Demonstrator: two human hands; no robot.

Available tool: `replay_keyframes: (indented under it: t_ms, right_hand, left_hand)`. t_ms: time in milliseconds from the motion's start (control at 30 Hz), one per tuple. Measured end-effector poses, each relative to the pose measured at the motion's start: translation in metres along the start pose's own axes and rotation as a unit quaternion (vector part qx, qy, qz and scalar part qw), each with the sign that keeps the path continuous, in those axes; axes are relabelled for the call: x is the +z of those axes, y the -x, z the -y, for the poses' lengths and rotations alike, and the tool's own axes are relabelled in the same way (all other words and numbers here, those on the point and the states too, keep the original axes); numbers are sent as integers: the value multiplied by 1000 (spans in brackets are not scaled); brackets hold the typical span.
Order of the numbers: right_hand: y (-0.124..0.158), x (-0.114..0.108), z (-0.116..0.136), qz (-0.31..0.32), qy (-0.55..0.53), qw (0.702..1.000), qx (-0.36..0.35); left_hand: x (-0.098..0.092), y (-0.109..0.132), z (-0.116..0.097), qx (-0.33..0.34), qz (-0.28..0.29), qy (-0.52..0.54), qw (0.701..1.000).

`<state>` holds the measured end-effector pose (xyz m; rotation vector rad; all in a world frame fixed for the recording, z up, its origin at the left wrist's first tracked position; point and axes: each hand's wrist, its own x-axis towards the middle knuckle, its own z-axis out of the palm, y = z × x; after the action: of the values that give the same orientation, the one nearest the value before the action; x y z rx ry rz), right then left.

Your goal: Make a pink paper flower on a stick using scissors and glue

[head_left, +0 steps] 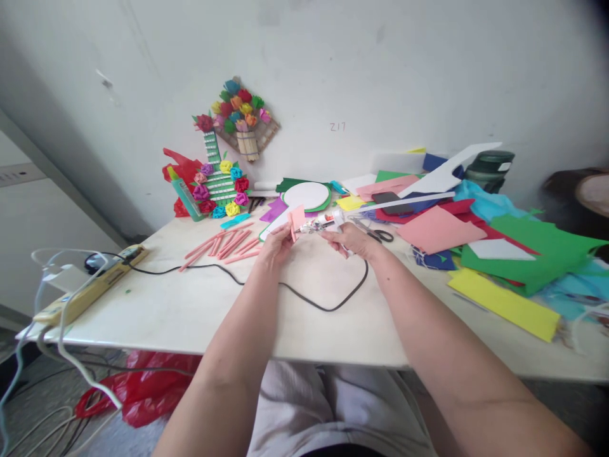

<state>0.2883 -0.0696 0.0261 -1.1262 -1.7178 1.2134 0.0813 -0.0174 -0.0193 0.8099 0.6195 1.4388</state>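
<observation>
Glue tube [324, 222] is gripped in the right hand [353, 240], its nozzle pointing left at a small pink paper piece [297, 218] pinched in the fingers of the left hand [278, 244]. Both are held above the far middle of the table [157, 317]. Too hard a squeeze could smear glue onto fingers or drip it on the black cable [328, 306] looped just nearer. Pink paper rolls [223, 244] lie close on the left and scissors [379, 235] just right. A crowded heap of coloured sheets [523, 244] fills the right side, where a sweeping elbow might shove some off. Open room lies near, toward the table's front edge
</observation>
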Motion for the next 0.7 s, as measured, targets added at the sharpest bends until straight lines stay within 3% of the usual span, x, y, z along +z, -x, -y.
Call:
replay_keyframes:
  t_ms: [700]
  right_hand:
    - [2,-4,3,15,48,999,18]
  left_hand:
    - [4,0,-3,14,-5,27,1000]
